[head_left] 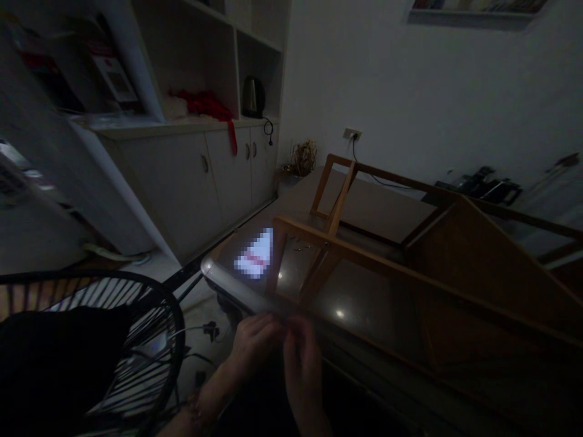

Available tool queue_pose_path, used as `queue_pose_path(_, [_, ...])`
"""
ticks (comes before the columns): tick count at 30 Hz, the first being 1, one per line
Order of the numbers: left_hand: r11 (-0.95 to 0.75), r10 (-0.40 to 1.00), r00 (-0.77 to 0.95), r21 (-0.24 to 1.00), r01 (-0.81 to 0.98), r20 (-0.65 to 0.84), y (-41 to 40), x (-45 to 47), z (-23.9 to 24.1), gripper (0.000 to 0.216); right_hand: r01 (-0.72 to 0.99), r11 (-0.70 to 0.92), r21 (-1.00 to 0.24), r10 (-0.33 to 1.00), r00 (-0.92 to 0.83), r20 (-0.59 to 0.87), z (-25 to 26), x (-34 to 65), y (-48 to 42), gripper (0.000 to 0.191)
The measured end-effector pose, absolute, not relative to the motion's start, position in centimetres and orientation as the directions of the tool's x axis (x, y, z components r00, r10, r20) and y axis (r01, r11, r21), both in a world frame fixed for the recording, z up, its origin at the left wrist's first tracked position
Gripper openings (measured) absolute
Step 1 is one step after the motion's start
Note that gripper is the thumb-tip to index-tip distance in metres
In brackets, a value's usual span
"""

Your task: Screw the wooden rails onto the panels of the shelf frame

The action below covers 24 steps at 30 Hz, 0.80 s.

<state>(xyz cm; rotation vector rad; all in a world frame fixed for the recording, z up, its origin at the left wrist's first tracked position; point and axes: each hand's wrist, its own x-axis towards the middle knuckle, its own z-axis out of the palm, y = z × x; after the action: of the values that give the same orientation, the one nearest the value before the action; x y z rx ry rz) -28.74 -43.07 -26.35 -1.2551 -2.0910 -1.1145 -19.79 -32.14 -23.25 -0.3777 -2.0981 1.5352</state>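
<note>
Dim room with a pale wall [410, 91], wooden frame [364, 255] lying across the table [296, 200]

Head view: white cabinets [173, 176] line the left, with an electric kettle [253, 97] and a red cloth [204, 106] on the counter above their doors. Beyond the table's far corner sits a dried plant [304, 158], and a wall socket [352, 134] has a plug and black cord in it. Reflections show on the glossy tabletop. The frame, with its rails, slanted bars and a brown panel [505, 261], covers much of the table's middle and right; small metal pieces [300, 248] lie on the top within it. Beside its near left corner is a pixelated white patch [255, 258].

At the table's near edge, the left hand [255, 340] and right hand [303, 358] come together, fingers bunched closely and nearly meeting. It is too dark and blurred to tell whether they pinch anything. A beaded bracelet [195, 408] circles the left wrist. A black chair [175, 315] bearing dark fabric [64, 358] stands lower left.
</note>
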Motion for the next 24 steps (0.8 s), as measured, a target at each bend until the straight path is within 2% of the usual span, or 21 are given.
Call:
queue_pose_path(3, [0.290,0.509,-0.556,0.477,0.830,0.657,-43.0,-28.5,-26.6,0.015,-0.102,0.406,-0.908,0.483,-0.820,0.308,-23.7,-19.7,-32.3,0.026])
queue_pose_path(7, [0.323,0.539,-0.712,0.669,0.669,0.451,-42.8,-28.0,-27.1,0.014,-0.103,0.474,-0.874,0.489,-0.795,0.359,-24.3,-19.6,-32.5,0.027])
queue_pose_path(11, [0.330,0.551,-0.801,0.821,0.466,0.233,-42.3,-27.4,-26.6,0.019,-0.103,0.442,-0.891,0.524,-0.777,0.350,-24.9,-19.4,-32.7,0.027])
queue_pose_path(14, [0.303,0.555,-0.824,0.896,0.325,0.111,-41.9,-26.8,-25.7,0.021,-0.084,0.360,-0.929,0.581,-0.759,0.294,-25.1,-19.4,-32.8,0.029])
queue_pose_path(19, [0.218,0.534,-0.842,0.951,0.221,0.074,-41.4,-25.8,-25.5,0.025,-0.034,0.173,-0.984,0.614,-0.778,0.135,-25.2,-19.4,-32.9,0.033])
queue_pose_path(24, [0.220,0.551,-0.827,0.937,0.272,0.110,-41.9,-25.6,-25.5,0.021,-0.031,0.204,-0.978,0.596,-0.789,0.149,-24.8,-19.3,-32.7,0.032])
